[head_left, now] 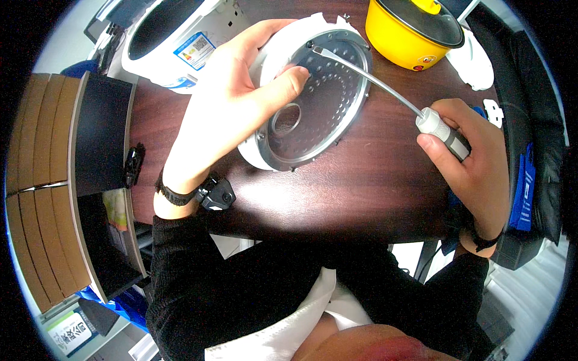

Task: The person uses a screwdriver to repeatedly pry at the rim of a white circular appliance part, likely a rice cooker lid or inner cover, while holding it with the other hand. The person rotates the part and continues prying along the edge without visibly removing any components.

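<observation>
A round white rice cooker lid [325, 114], tilted up above the table, shows its metal inner plate with rows of small dimples and a round hole. My left hand [235, 99] grips it at the left rim, thumb lying over the plate's edge. In my right hand [472, 150] is a screwdriver [444, 133] with a grey-and-white handle, fingers wrapped round it. Its long shaft slants up and left across the lid. The flat tip lies by a dark screw hole at the upper rim; whether it touches cannot be made out.
Behind my left hand stands the white cooker body [171, 45] with a label. A yellow pot [397, 42] with a dark lid sits at the far right, beside a white plastic piece [475, 63] and a small white bracket [494, 112]. A black object [133, 163] lies at the table's left edge.
</observation>
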Demonstrator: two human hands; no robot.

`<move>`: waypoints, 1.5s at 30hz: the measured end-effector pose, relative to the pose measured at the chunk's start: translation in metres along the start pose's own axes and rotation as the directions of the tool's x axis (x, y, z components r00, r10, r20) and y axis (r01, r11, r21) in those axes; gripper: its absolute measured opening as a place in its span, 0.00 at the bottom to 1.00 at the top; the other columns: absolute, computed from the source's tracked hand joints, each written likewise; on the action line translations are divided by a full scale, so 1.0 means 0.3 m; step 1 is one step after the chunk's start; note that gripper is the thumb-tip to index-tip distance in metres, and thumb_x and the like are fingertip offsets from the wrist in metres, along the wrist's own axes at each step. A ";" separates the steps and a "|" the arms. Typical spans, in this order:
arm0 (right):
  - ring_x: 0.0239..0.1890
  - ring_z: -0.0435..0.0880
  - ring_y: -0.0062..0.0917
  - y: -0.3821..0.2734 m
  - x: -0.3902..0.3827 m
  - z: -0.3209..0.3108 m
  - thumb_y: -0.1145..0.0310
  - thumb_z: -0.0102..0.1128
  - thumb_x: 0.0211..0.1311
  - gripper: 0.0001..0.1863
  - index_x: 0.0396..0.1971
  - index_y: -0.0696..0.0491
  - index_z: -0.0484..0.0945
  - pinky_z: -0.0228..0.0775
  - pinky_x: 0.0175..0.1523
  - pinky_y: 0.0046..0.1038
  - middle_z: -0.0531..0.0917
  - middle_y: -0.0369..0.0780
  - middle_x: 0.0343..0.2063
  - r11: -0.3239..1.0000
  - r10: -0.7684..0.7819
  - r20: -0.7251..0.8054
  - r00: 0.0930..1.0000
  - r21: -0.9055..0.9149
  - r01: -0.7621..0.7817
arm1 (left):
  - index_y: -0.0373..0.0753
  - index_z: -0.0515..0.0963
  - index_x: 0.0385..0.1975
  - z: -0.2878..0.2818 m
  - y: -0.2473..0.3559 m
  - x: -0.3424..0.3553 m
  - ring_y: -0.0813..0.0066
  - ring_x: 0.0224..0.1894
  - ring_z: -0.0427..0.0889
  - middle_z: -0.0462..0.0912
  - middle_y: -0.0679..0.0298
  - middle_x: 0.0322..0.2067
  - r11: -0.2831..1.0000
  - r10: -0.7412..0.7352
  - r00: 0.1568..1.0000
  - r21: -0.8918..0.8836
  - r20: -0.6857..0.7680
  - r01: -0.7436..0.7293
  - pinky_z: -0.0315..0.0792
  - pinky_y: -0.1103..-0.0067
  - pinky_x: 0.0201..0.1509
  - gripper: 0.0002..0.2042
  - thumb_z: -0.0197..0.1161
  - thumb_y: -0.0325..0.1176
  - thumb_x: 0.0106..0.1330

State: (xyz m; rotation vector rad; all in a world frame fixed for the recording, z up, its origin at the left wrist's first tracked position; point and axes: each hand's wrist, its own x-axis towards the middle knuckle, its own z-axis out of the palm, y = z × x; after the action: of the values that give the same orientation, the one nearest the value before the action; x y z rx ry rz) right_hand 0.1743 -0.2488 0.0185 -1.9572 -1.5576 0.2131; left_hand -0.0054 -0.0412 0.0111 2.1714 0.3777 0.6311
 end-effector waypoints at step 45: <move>0.19 0.69 0.17 -0.025 -0.002 0.078 0.63 0.50 0.66 0.12 0.28 0.58 0.72 0.58 0.25 0.23 0.70 0.35 0.15 0.814 0.139 0.366 0.920 0.487 -0.317 | 0.26 0.66 0.55 -0.051 -0.020 0.000 0.64 0.47 0.77 0.77 0.49 0.45 0.981 0.174 0.984 -0.096 0.036 -0.170 0.70 0.73 0.53 0.24 0.58 0.25 0.56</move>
State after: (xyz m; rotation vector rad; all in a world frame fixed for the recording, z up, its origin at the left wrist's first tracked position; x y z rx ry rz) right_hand 0.1566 -0.2400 0.0040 -1.6937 -1.2437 1.0035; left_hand -0.0142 -0.0279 0.0146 2.1395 0.1347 0.6802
